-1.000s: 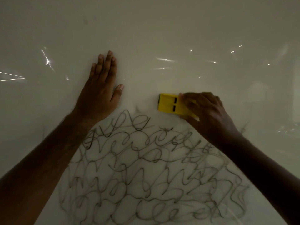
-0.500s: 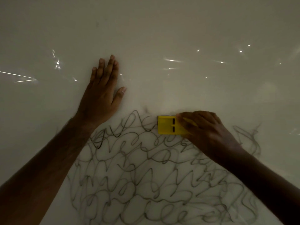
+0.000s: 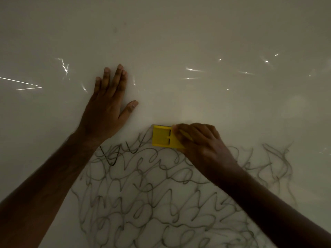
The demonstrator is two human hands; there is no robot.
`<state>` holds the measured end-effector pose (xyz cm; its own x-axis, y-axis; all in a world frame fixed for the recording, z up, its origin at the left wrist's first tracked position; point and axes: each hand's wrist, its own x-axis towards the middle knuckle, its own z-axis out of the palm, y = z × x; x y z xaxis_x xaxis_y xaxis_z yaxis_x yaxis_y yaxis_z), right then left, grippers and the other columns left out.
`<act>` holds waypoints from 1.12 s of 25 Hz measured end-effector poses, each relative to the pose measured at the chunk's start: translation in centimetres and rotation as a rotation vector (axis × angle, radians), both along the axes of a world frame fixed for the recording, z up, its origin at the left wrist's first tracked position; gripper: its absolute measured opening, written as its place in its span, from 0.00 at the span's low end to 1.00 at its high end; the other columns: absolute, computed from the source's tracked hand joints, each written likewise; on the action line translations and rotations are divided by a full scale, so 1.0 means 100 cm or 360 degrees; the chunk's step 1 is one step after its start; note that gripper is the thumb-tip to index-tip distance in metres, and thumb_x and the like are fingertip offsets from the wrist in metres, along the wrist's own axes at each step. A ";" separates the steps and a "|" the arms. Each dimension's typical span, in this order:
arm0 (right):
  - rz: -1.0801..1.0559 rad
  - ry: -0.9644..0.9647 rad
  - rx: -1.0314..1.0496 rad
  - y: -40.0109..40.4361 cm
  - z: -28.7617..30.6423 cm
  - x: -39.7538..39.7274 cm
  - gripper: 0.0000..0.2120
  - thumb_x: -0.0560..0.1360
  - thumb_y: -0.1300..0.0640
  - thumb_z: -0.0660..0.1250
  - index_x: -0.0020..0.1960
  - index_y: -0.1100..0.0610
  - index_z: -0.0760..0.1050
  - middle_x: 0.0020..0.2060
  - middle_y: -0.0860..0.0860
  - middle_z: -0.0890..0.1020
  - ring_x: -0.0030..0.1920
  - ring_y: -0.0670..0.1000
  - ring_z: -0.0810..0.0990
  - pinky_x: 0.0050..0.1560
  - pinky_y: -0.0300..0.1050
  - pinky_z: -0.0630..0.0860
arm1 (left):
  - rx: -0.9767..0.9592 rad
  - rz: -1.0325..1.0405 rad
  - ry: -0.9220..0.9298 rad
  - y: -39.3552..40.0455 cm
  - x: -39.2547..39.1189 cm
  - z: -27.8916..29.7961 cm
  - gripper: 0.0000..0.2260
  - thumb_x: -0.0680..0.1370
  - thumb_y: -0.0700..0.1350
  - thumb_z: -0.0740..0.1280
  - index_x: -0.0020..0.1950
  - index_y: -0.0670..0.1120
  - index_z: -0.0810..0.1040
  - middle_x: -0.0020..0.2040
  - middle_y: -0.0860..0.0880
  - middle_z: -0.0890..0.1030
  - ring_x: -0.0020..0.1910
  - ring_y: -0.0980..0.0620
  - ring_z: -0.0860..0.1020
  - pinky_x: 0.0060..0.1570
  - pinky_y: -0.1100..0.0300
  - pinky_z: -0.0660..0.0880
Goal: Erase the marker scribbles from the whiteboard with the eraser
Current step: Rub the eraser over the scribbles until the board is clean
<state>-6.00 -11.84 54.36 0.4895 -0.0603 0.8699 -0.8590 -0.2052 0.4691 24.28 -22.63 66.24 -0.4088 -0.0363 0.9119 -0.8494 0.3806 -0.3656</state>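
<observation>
1. The right hand (image 3: pixel 200 142) grips the yellow eraser (image 3: pixel 163 136), pressed on the whiteboard (image 3: pixel 179 42) at the scribbles' (image 3: pixel 152 203) top edge.
2. The left hand (image 3: pixel 105 111) lies flat and spread, up-left of the eraser.

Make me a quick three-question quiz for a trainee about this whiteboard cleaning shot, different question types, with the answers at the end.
1. True or false: the left hand lies flat and open on the whiteboard, holding nothing.
2. Multiple choice: where is the yellow eraser? A) at the top edge of the scribbles B) in the middle of the scribbles C) off the board
3. Fill in: the eraser is held by the ___ hand.

Key: 1 true; 2 A; 3 right.
</observation>
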 end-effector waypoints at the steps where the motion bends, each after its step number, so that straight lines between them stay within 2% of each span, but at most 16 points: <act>1: -0.0033 0.0026 -0.0011 0.004 -0.002 -0.007 0.25 0.82 0.53 0.72 0.77 0.58 0.74 0.69 0.54 0.80 0.65 0.58 0.78 0.64 0.55 0.75 | 0.0002 0.0003 -0.0010 0.000 0.001 0.001 0.37 0.88 0.62 0.52 0.89 0.40 0.51 0.89 0.40 0.51 0.88 0.33 0.50 0.85 0.38 0.48; 5: -0.0110 -0.0075 -0.0027 0.005 0.024 -0.017 0.27 0.81 0.49 0.69 0.78 0.58 0.73 0.70 0.54 0.79 0.65 0.58 0.76 0.64 0.56 0.72 | 0.0008 -0.0009 0.0003 -0.001 -0.001 0.001 0.37 0.88 0.63 0.51 0.89 0.40 0.51 0.89 0.40 0.50 0.88 0.33 0.49 0.85 0.38 0.47; 8: -0.0028 -0.0181 -0.0036 -0.007 0.049 0.014 0.29 0.79 0.48 0.69 0.78 0.57 0.73 0.69 0.52 0.79 0.65 0.56 0.74 0.62 0.55 0.71 | -0.0005 0.0000 0.0020 -0.001 -0.002 -0.001 0.37 0.88 0.63 0.50 0.89 0.40 0.51 0.90 0.41 0.50 0.88 0.34 0.48 0.86 0.38 0.46; 12: 0.0062 -0.0026 0.0021 -0.014 0.020 0.042 0.27 0.81 0.50 0.70 0.78 0.57 0.73 0.70 0.52 0.80 0.66 0.56 0.75 0.65 0.54 0.72 | -0.0004 -0.0009 -0.0006 -0.002 0.002 -0.002 0.37 0.88 0.63 0.51 0.89 0.40 0.51 0.90 0.40 0.51 0.88 0.35 0.49 0.86 0.40 0.46; 16: 0.0024 0.0121 0.0068 0.003 -0.015 0.011 0.23 0.85 0.52 0.69 0.78 0.58 0.74 0.71 0.53 0.80 0.66 0.57 0.77 0.65 0.53 0.72 | -0.0049 0.0031 -0.0071 -0.005 0.021 -0.004 0.38 0.88 0.64 0.50 0.89 0.40 0.50 0.90 0.41 0.51 0.88 0.36 0.51 0.85 0.39 0.48; 20: -0.0027 -0.0069 0.0042 0.004 0.014 -0.008 0.26 0.82 0.50 0.70 0.77 0.57 0.74 0.71 0.53 0.80 0.66 0.59 0.77 0.64 0.56 0.73 | -0.0029 0.0020 -0.0056 -0.010 0.043 -0.004 0.38 0.88 0.65 0.49 0.89 0.41 0.50 0.90 0.41 0.51 0.88 0.36 0.51 0.85 0.40 0.45; 23: -0.0013 -0.0166 -0.0019 -0.009 0.043 0.023 0.27 0.81 0.48 0.69 0.77 0.58 0.74 0.70 0.53 0.80 0.65 0.58 0.76 0.63 0.56 0.72 | -0.0029 -0.0018 -0.0021 -0.011 0.043 -0.004 0.38 0.88 0.65 0.50 0.89 0.41 0.51 0.90 0.42 0.51 0.88 0.37 0.50 0.85 0.41 0.42; 28: 0.0097 -0.0008 0.0041 -0.017 0.005 0.063 0.26 0.81 0.52 0.73 0.76 0.58 0.75 0.70 0.53 0.80 0.66 0.57 0.77 0.65 0.55 0.73 | 0.0016 -0.0072 0.0030 -0.011 0.047 -0.005 0.36 0.88 0.63 0.52 0.90 0.42 0.51 0.90 0.43 0.50 0.89 0.39 0.48 0.85 0.42 0.41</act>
